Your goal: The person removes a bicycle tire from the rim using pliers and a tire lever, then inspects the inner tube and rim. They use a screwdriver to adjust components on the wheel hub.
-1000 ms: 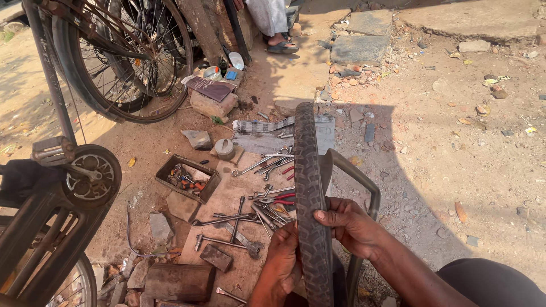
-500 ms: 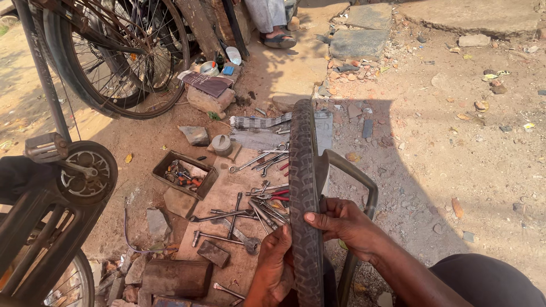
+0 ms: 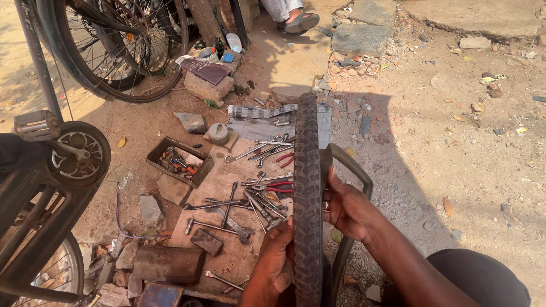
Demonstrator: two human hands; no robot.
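A black knobbly bicycle tyre [image 3: 307, 170] stands upright on edge in front of me, running from the ground toward my lap. My left hand [image 3: 277, 262] grips its left side low down. My right hand [image 3: 346, 206], with a ring on one finger, clasps the right side slightly higher. A grey inner tube [image 3: 357, 170] loops out from the tyre's right side, past my right hand.
Spanners, pliers and other hand tools [image 3: 250, 196] lie spread on a board left of the tyre. A small tray of bits [image 3: 179, 161], stones and bricks sit nearby. Bicycle wheels [image 3: 116, 51] stand at the upper left, a pedal and chainring [image 3: 74, 153] at left. Another person's sandalled foot [image 3: 298, 21] is at top.
The tyre has shifted slightly left in view and my hands have slid a little along it; the camera tilted down a bit.
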